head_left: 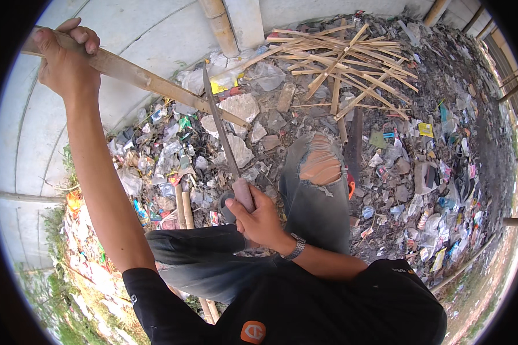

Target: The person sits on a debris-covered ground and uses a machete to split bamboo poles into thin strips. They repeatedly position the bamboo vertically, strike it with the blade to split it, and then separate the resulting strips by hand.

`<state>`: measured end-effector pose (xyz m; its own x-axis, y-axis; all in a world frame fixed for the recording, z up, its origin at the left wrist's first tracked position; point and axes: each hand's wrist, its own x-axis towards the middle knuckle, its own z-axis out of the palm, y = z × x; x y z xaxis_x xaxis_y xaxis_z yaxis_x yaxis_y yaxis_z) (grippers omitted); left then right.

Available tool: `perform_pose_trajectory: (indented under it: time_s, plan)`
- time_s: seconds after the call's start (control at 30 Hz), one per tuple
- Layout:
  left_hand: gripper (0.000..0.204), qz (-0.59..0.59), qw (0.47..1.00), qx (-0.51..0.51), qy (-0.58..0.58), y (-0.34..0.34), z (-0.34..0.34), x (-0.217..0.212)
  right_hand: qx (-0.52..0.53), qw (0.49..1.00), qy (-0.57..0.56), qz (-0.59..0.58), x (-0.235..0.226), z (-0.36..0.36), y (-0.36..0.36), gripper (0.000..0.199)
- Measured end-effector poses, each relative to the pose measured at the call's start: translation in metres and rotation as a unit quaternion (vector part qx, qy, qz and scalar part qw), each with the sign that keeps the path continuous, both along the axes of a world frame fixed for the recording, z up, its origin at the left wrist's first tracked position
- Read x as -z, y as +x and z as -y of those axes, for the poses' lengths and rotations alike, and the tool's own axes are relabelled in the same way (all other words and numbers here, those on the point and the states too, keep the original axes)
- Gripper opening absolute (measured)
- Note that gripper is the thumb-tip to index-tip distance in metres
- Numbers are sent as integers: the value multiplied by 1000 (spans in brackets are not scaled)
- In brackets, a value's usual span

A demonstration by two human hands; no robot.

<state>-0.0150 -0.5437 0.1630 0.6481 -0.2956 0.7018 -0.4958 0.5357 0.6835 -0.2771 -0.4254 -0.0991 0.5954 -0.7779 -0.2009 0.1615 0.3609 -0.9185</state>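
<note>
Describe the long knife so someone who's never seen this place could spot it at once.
Start at the ripped knee of the faded jeans, near the picture's middle. Just below and left of it, the right hand grips the knife by its brownish handle, blade pointing upward. Unlike the pale bamboo strip crossing behind it, that blade is dark and narrow.
</note>
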Motion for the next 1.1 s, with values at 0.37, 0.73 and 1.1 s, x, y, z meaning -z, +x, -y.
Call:
perform_pose_trajectory:
  time_s: [0.37,0.73,1.1]
  plan:
    - [63,97,995,7,-30,39,-30,-63,41,977,-129,-162,51,42,-9,30]
    - [70,68,995,69,-41,21,30,-25,128,990,11,55,-36,87,1,29]
    - [70,16,982,187,-10,21,20,-34,-26,999,0,38,-39,75,52,34]
